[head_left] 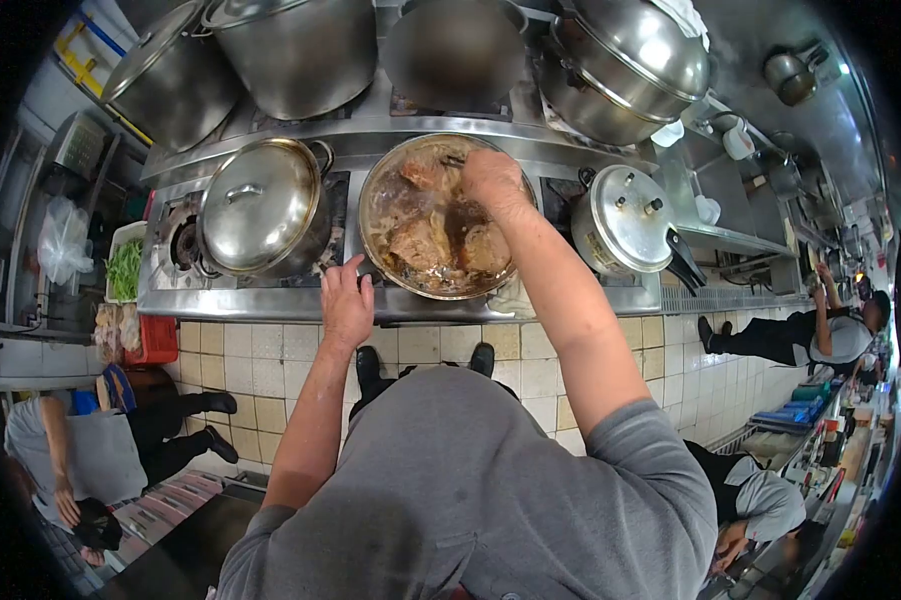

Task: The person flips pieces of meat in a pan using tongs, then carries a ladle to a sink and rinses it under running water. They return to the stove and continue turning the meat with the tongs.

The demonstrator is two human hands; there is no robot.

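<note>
A wide metal pot (362, 215) stands on the stove, full of brown broth with large chunks of meat (420, 245) in it. My right hand (495, 182) reaches over the pot's far right side, fingers closed round a dark utensil (453, 160). Only a short dark end of it shows beside a reddish piece of meat (425, 175); the kind of utensil I cannot tell. My left hand (346, 302) lies at the stove's front edge (260, 302) with fingers apart and nothing in it, between this pot and a lidded pot (260, 205).
A pressure cooker (625, 220) sits to the right, its black handle (685, 262) jutting past the stove front. Tall stockpots (295, 60) and a domed steamer (625, 70) line the back. Greens fill a crate (125, 265) at left. Other people work on both sides behind me.
</note>
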